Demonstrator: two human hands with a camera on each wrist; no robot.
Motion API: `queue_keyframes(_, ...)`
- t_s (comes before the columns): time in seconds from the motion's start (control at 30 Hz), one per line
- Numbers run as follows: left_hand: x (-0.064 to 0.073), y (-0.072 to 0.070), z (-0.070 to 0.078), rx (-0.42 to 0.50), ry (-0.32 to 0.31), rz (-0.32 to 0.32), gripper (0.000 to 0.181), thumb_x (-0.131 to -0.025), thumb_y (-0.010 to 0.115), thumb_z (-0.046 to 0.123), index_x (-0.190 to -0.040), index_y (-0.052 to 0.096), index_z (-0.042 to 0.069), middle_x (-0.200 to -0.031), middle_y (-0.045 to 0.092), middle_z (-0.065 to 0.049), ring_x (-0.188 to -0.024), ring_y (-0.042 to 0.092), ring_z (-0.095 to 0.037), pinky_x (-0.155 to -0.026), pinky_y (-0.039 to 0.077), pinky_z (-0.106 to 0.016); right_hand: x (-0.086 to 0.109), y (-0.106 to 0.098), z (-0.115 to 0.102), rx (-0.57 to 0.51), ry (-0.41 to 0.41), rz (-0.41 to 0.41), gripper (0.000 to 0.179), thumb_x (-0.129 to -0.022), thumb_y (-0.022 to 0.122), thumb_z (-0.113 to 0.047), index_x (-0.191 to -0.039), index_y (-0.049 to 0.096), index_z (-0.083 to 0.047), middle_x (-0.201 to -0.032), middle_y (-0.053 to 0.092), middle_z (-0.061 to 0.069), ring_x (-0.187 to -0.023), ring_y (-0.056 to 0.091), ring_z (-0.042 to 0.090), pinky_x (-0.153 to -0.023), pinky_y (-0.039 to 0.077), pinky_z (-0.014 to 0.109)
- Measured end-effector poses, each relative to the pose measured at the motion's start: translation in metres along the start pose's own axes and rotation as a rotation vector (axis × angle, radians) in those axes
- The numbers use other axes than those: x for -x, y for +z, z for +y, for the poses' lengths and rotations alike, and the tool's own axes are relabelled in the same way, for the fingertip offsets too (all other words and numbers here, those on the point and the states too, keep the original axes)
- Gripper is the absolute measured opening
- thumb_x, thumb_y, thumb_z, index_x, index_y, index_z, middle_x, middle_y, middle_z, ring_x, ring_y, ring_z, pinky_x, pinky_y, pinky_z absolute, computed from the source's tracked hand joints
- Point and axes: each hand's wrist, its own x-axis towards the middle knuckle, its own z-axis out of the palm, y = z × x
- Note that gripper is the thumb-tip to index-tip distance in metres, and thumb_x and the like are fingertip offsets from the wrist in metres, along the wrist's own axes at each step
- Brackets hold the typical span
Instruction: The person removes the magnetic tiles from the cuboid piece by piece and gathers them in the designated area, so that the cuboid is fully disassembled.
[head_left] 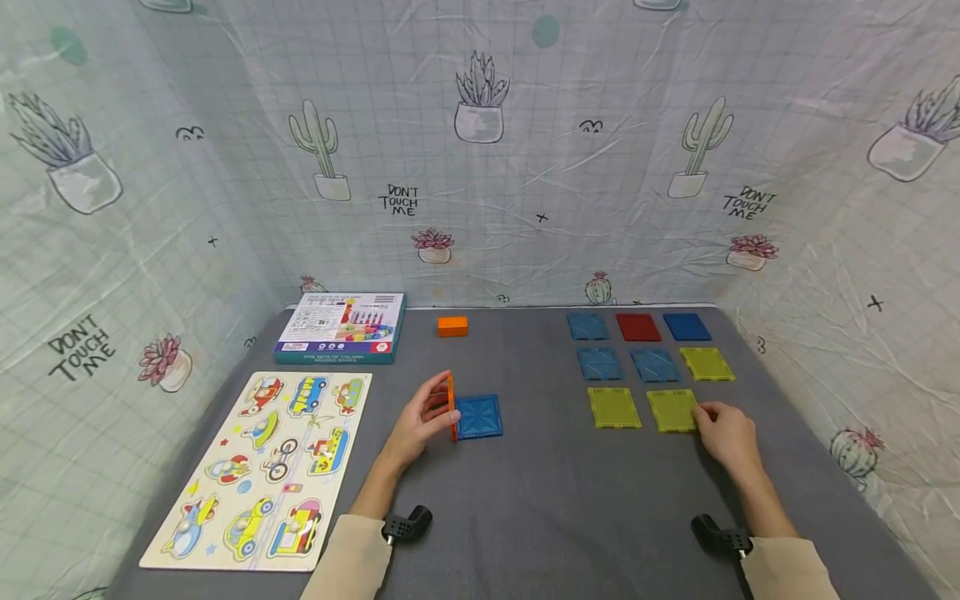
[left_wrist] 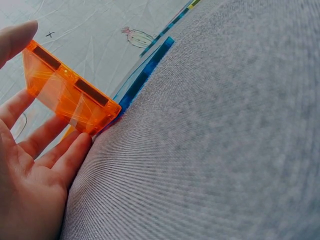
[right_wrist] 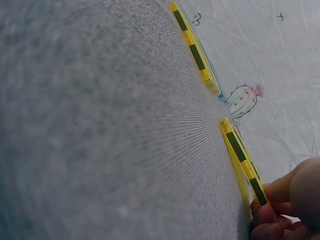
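Observation:
My left hand [head_left: 414,425] holds an orange translucent square magnetic tile [left_wrist: 70,87] upright on edge, thumb on one side and fingers on the other. The tile stands along the left edge of a blue magnetic tile [head_left: 480,416] lying flat on the table. At the right, my right hand [head_left: 727,433] pinches the right edge of a yellow magnetic tile [head_left: 671,411]. In the right wrist view that yellow tile [right_wrist: 242,160] is slightly tilted, its near edge raised off the cloth. Another yellow tile [head_left: 614,407] lies flat just left of it.
Behind the yellow tiles lie several more flat tiles, among them a red tile [head_left: 638,327] and a dark blue tile [head_left: 687,327]. An orange block [head_left: 452,326] sits at the back. On the left are a boxed set [head_left: 341,327] and a vehicle puzzle board [head_left: 258,471].

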Motion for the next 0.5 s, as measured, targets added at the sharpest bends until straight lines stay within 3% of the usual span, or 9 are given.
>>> queue_keyframes(0.2, 0.0001, -0.0008, -0.001, 0.0, 0.015, -0.004, 0.069, -0.095, 0.065, 0.015, -0.155, 0.034, 0.011, -0.151, 0.041, -0.025, -0.134, 0.047, -0.038, -0.114, 0.04, -0.058, -0.0033, 0.0016, -0.0006, 0.003, 0.026, 0.007, 0.036, -0.101, 0.053, -0.019, -0.115, 0.066, 0.012, -0.105, 0.068, 0.031, -0.091, 0.063, 0.043, -0.074, 0.05, 0.052)
queue_keyframes(0.5, -0.0013, -0.001, -0.0009, 0.013, -0.017, -0.013, 0.069, -0.096, 0.063, 0.01, -0.157, 0.03, 0.011, -0.154, 0.037, -0.027, -0.138, 0.041, -0.042, -0.116, 0.036, -0.062, -0.0035, 0.0019, -0.0027, 0.003, 0.054, 0.012, 0.035, -0.1, 0.055, -0.02, -0.111, 0.068, 0.011, -0.099, 0.068, 0.028, -0.085, 0.061, 0.038, -0.065, 0.047, 0.04)
